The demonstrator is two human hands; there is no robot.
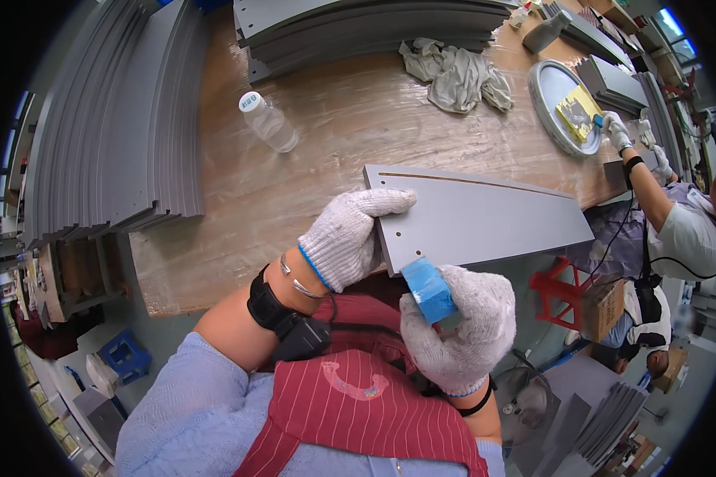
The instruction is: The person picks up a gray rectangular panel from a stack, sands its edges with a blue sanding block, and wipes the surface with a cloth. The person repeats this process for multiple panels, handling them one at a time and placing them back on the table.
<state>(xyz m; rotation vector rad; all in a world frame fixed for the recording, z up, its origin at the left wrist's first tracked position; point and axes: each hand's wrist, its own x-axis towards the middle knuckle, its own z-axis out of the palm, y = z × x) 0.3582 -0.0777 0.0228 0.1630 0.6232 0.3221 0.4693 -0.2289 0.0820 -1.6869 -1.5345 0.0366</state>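
We view from one head-worn fisheye camera, facing steeply down, close above the scuffed brown wooden workbench [310, 151].

Both the left hand [348, 237] and the right hand [461, 326] wear knitted cotton gloves, rough and off-white. The grey panel [485, 219] looks smooth and matt, like painted board. The blue block [428, 289] seems spongy and dull. The surface [334, 119] is wood under glossy clear film. A crumpled cloth [457, 75] lies beside a clear plastic bottle [269, 122].

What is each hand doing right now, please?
Left hand: flat, open, pressing on the grey panel.
Right hand: closed around the blue block at the panel's edge.
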